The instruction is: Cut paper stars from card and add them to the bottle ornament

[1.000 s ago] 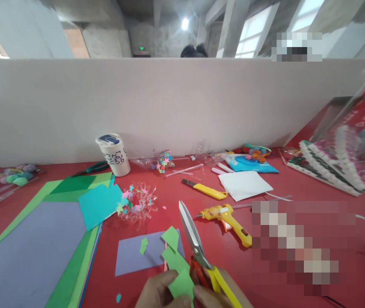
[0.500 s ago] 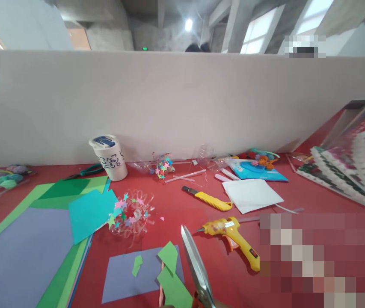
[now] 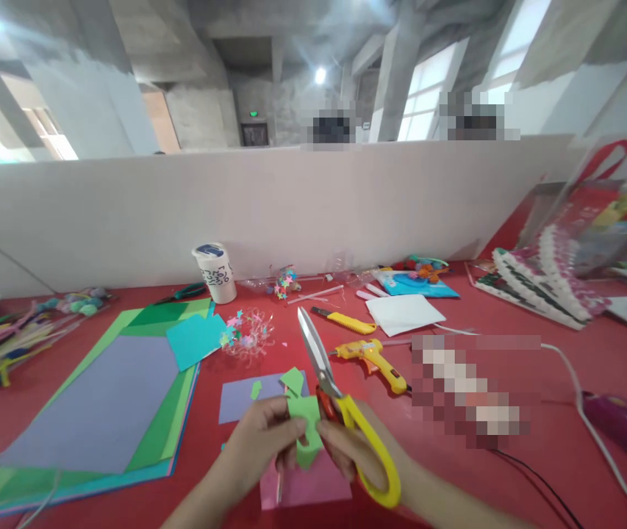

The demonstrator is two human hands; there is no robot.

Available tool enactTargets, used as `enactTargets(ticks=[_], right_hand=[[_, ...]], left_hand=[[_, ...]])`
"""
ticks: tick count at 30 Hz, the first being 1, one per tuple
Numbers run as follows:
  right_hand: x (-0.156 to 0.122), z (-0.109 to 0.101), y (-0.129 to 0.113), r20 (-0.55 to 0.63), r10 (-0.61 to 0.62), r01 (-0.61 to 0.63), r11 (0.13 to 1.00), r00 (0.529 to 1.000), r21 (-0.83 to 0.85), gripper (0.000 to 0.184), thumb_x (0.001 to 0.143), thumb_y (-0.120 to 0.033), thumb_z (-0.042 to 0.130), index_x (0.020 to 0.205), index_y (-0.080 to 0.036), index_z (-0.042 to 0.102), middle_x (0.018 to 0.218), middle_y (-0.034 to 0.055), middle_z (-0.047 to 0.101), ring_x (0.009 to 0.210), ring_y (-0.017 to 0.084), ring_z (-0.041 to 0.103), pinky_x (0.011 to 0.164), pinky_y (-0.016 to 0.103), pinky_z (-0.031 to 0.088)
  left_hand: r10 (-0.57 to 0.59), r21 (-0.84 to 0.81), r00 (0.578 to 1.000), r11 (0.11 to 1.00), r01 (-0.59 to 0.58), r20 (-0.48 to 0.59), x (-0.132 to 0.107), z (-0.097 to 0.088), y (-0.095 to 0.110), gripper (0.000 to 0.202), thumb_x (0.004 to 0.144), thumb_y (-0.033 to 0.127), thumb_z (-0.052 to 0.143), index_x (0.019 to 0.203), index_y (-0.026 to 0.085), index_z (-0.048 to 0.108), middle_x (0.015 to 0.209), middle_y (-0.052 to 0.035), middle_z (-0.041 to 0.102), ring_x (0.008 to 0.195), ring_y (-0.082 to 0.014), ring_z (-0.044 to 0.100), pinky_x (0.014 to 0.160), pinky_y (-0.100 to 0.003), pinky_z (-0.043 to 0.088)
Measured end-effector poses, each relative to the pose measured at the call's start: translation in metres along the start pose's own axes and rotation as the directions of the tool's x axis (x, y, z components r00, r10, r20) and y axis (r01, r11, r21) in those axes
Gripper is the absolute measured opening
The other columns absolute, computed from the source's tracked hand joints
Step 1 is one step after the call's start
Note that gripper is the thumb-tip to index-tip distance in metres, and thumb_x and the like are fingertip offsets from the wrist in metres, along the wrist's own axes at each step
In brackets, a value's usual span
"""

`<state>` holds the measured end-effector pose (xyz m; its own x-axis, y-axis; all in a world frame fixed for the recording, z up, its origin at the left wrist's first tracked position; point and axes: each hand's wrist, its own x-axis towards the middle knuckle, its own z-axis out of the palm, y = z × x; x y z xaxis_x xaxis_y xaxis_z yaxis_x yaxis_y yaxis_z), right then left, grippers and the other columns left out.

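Note:
My left hand [image 3: 258, 441] pinches a small green paper piece [image 3: 306, 425] just above the red table. My right hand [image 3: 360, 450] grips the scissors [image 3: 340, 411] by their yellow and red handles, blades together and pointing up and away, right beside the green piece. Under both hands lies a pink paper sheet [image 3: 307, 488]. Just beyond them a small purple sheet [image 3: 247, 397] carries green scraps [image 3: 292, 380].
A stack of large coloured sheets [image 3: 98, 404] lies at left, a paper cup [image 3: 217, 272] and a star-covered clear ornament [image 3: 247, 336] behind. A yellow glue gun [image 3: 371, 360], yellow utility knife [image 3: 346, 321] and white sheet [image 3: 404, 314] sit at right. A white partition [image 3: 291, 198] backs the table.
The view tilted down and pulled back, so both hands show again. The hands with scissors and green piece now sit over a pink sheet.

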<state>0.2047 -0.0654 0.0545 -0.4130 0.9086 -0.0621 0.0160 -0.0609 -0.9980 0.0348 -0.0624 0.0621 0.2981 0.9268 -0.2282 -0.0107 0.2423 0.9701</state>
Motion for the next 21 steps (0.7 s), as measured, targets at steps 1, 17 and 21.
enactTargets(ticks=[1,17,21], right_hand=[[-0.001,0.001,-0.003,0.006,-0.016,0.016,1.000,1.000,0.016,0.049,0.080,-0.052,0.057,0.046,-0.020,0.043,0.034,-0.0066,0.038,0.033,0.007,0.037,0.039,0.021,0.031],[-0.108,0.066,-0.052,-0.085,-0.352,0.362,0.911,0.932,0.199,0.044,0.087,-0.045,0.056,0.054,-0.022,0.039,0.039,-0.0100,0.036,0.034,0.007,0.035,0.037,0.020,0.034],[-0.132,0.075,-0.064,-0.121,-0.394,0.406,0.907,0.911,0.109,0.041,0.091,-0.042,0.051,0.058,-0.021,0.041,0.041,-0.0097,0.036,0.036,0.007,0.034,0.039,0.020,0.033]], left_hand=[[0.021,0.004,1.000,1.000,-0.021,0.007,-0.005,0.000,0.010,0.040,0.064,0.052,0.073,0.059,0.015,0.060,0.043,0.0026,0.052,0.035,-0.0079,0.044,0.038,-0.020,0.033],[0.372,-0.119,0.912,0.911,-0.395,-0.175,-0.151,0.065,0.050,0.020,0.074,0.033,0.068,0.066,0.016,0.061,0.051,0.0031,0.056,0.044,-0.0079,0.050,0.045,-0.019,0.038],[0.430,-0.102,0.883,0.885,-0.453,-0.188,-0.177,0.078,0.056,0.016,0.075,0.028,0.067,0.068,0.015,0.064,0.052,0.0028,0.056,0.045,-0.0074,0.048,0.046,-0.019,0.038]])
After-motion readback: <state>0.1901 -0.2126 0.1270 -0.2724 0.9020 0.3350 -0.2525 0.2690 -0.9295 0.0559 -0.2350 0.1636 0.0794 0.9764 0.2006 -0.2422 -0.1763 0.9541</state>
